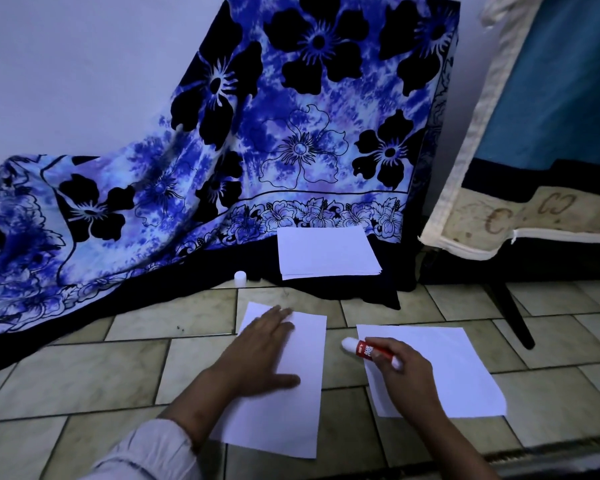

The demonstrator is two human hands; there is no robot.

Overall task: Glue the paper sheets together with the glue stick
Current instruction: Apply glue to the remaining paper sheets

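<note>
On the tiled floor (84, 368), the left hand (257, 355) lies flat, fingers straight, on a white paper sheet (302, 403). The right hand (402, 375) grips an uncapped red glue stick (369, 349) above a second white sheet (465, 368). The small white cap (240, 277) stands near a paper stack (326, 252).

Uncapped red glue stick (369, 350) angles over white right sheet (465, 368), left sheet (302, 410) alongside.
</note>
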